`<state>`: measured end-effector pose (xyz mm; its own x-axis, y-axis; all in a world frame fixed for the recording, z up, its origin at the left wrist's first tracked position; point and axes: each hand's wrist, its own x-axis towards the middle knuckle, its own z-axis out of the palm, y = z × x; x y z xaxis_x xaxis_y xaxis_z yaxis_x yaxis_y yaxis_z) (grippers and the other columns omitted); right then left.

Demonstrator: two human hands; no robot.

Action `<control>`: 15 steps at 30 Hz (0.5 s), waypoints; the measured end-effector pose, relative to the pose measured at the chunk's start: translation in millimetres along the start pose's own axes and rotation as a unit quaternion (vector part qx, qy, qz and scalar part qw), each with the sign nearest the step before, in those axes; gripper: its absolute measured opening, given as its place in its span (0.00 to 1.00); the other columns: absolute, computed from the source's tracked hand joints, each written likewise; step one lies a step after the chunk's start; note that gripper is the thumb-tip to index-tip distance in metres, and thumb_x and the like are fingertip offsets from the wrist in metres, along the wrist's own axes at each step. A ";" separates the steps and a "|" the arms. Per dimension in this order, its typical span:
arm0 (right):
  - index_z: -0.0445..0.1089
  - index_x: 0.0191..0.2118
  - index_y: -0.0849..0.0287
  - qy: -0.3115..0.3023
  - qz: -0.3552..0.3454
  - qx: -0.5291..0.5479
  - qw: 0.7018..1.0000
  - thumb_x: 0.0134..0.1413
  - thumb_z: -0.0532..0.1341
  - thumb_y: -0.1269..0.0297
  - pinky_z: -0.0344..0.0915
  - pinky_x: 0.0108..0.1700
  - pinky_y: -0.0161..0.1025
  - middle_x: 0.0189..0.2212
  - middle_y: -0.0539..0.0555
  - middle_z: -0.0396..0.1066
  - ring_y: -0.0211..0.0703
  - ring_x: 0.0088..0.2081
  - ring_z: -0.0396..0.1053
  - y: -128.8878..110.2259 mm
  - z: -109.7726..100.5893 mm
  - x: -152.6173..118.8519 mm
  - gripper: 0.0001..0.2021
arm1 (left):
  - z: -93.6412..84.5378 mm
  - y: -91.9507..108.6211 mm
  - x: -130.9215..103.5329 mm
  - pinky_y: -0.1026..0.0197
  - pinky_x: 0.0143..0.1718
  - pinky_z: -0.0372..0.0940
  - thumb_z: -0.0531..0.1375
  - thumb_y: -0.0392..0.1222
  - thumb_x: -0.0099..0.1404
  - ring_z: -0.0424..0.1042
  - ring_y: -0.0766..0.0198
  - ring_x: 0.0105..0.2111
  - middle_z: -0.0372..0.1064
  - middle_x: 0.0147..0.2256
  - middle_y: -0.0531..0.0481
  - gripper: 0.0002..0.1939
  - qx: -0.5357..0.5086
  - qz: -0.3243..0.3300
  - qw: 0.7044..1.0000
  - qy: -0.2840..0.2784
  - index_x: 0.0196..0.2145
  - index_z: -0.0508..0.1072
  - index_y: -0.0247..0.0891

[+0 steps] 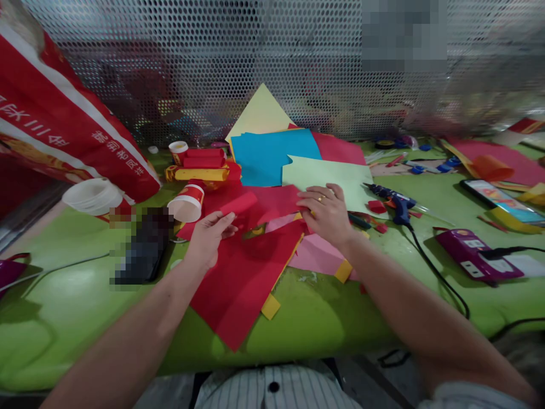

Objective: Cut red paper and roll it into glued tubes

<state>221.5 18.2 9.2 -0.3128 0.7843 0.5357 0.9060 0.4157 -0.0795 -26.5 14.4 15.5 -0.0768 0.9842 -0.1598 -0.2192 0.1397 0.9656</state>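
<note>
My left hand (213, 234) pinches the left end of a red paper strip (239, 205), which looks folded or curled there. The strip stretches to my right hand (326, 213), whose bent fingers hold its far end; a ring shows on one finger. Beneath both hands lies a large red paper sheet (238, 284), with a pink sheet (317, 254) partly under it. A pale green sheet (332, 176) is just beyond my right hand. Left of my left hand, a red and white paper cup (187, 203) rests on its side.
A glue gun (398, 204) with a black cord lies to the right, near a purple power strip (477, 258) and a phone (504, 201). Red and yellow paper rolls (202, 174) sit behind the cup. Stacked cups (96, 199) and a black device (147, 247) stand left. Perforated metal (191, 68) rises behind.
</note>
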 end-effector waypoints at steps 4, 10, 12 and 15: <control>0.69 0.27 0.54 0.092 -0.122 0.121 0.981 0.48 0.56 0.69 0.49 0.58 0.53 0.35 0.51 0.77 0.46 0.47 0.69 -14.7 -19.4 -9.3 0.06 | 2.1 -0.8 -3.8 0.65 0.29 0.63 0.68 0.44 0.41 0.66 0.70 0.22 0.66 0.20 0.56 0.12 -0.001 0.025 1.000 -0.003 0.21 0.71 0.36; 0.69 0.29 0.56 0.022 -0.297 0.157 0.942 0.51 0.52 0.77 0.51 0.60 0.50 0.28 0.46 0.76 0.38 0.38 0.73 -49.3 -48.8 -14.9 0.11 | 2.2 -7.4 -4.7 0.64 0.32 0.61 0.68 0.45 0.44 0.66 0.69 0.25 0.69 0.23 0.54 0.11 0.047 0.053 0.997 -0.008 0.23 0.74 0.36; 0.69 0.29 0.57 0.037 -0.306 0.118 0.944 0.54 0.53 0.75 0.52 0.60 0.50 0.29 0.48 0.76 0.40 0.40 0.72 -51.4 -60.1 -17.6 0.10 | 1.6 -8.6 -3.6 0.65 0.32 0.60 0.67 0.45 0.45 0.65 0.69 0.25 0.68 0.22 0.55 0.10 0.054 0.064 0.996 -0.005 0.22 0.73 0.36; 0.69 0.30 0.57 0.064 -0.293 0.067 0.952 0.54 0.56 0.73 0.48 0.61 0.53 0.40 0.52 0.75 0.45 0.49 0.68 -52.6 -67.0 -24.0 0.07 | 0.1 -9.8 -2.3 0.65 0.31 0.59 0.66 0.45 0.47 0.64 0.68 0.26 0.67 0.22 0.55 0.10 0.075 0.090 0.993 0.002 0.22 0.72 0.36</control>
<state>200.5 -53.4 56.9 -0.7079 0.3417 0.6182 0.5401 0.8259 0.1620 -24.0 10.7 6.5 -0.1047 0.9944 0.0170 -0.0543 -0.0228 0.9983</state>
